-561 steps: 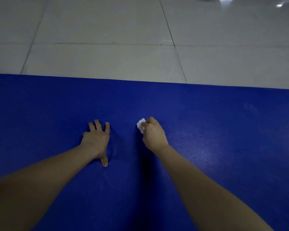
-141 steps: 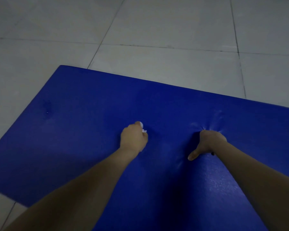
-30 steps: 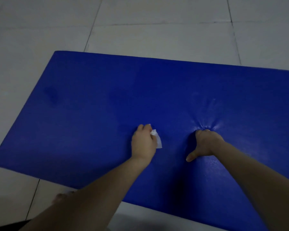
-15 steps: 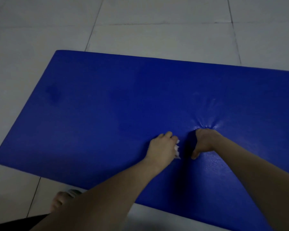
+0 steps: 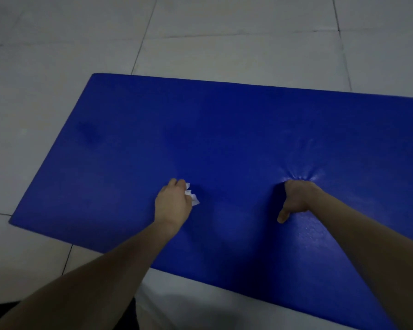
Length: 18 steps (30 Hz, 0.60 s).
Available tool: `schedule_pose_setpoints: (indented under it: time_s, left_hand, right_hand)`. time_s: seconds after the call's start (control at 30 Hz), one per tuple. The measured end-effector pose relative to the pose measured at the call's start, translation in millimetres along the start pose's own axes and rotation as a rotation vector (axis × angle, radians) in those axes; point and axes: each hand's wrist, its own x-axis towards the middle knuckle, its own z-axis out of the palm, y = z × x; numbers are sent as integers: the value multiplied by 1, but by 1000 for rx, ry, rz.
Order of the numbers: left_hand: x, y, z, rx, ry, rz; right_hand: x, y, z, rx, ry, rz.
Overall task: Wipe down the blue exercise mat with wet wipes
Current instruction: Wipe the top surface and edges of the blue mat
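The blue exercise mat lies flat on a tiled floor, its left end in view and its right end running out of frame. My left hand rests on the mat's near middle and grips a crumpled white wet wipe, which sticks out past the fingers against the mat. My right hand is farther right, its fingers curled under and pressed into the mat with the thumb pointing back. The mat creases in a star around those knuckles.
Pale floor tiles with dark grout lines surround the mat on the far, left and near sides. A dark patch of my clothing shows at the bottom left corner.
My left hand, which had swept the wipe right until it was close to my right hand, has drawn back to the left. My right hand has stayed pressed in the same spot.
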Motion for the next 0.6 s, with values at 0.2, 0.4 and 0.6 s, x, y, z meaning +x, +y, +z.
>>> schedule_pose_setpoints:
  time_s: [0.2, 0.4, 0.6]
  left_hand:
    - [-31, 69, 28, -73, -61, 114]
    - [-68, 156, 59, -48, -271, 412]
    - [-67, 149, 70, 20, -232, 631]
  right_hand:
    - [-3, -3, -3, 19, -7, 5]
    - [2, -1, 1, -15, 42, 1]
    - [4, 0, 4, -22, 61, 0]
